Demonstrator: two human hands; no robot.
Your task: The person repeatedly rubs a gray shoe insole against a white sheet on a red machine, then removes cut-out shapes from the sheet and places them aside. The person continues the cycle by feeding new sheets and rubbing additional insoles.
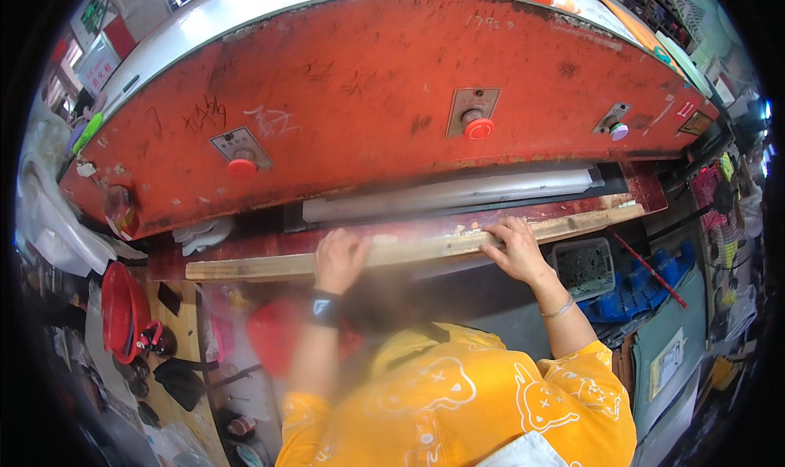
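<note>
A long pale wooden beam (417, 251) runs across in front of me, along the near edge of a dark red board (245, 244). My left hand (338, 259) grips the beam left of its middle, fingers bent over the top. Farther right, my right hand (518, 251) is closed on the same beam, its thumb toward the near side and its fingers over the upper edge. Behind the beam, under the red machine, lies a long white sheet or roll (450, 192) over a dark strip. Haze blurs the area around the left forearm.
The red machine panel (352, 107) with several push buttons rises just beyond the board. Red basins (123, 312) stand at the left. To the right are a clear plastic tub (584, 268), a blue plastic tray (654, 285) and a thin red rod (650, 269).
</note>
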